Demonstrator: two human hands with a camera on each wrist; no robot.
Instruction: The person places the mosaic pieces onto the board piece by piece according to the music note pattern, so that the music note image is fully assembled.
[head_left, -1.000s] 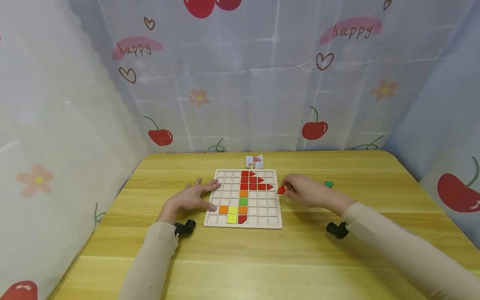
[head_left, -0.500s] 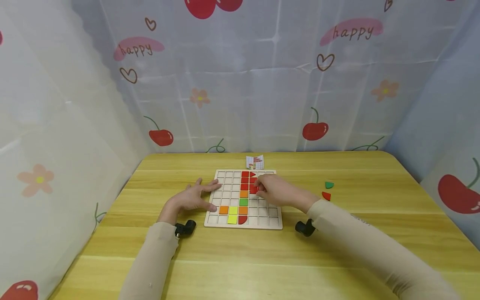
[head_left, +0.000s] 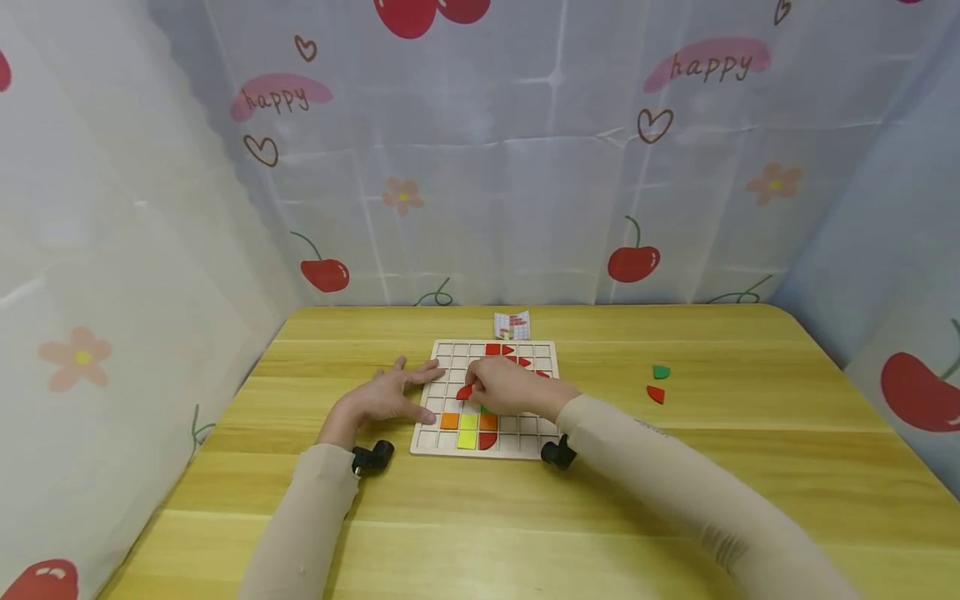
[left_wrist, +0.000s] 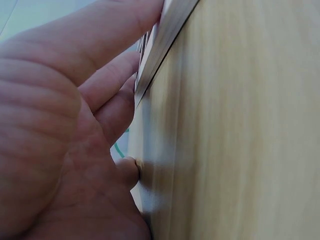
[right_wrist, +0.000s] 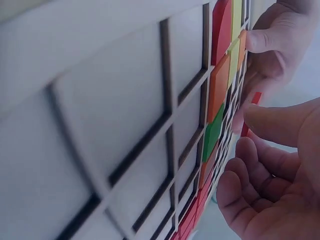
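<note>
My right hand (head_left: 506, 385) pinches a red quarter-circle tile (head_left: 464, 392) between thumb and fingers, just over the left-middle squares of the wooden grid board (head_left: 528, 425). In the right wrist view the red tile shows edge-on beyond the thumb. Fingers spread, my left hand (head_left: 386, 396) rests at the board's left edge with thumb and index finger on the rim. Below the right hand, an orange tile (head_left: 449, 421), two yellow tiles (head_left: 468, 430), another orange tile (head_left: 488, 422) and a red rounded tile (head_left: 487, 440) sit in the grid. A green tile (right_wrist: 213, 132) is partly covered in the head view.
On the table (head_left: 600, 517) to the right lie a loose green quarter-circle tile (head_left: 661, 372) and a loose red one (head_left: 656, 394). A small printed pattern card (head_left: 512, 325) stands behind the board. Red tiles (head_left: 492, 349) fill squares near the board's far edge.
My right hand has moved left from beside the board to over its left-middle squares, carrying the red tile. One loose red tile now shows on the right. The left hand stays put.
</note>
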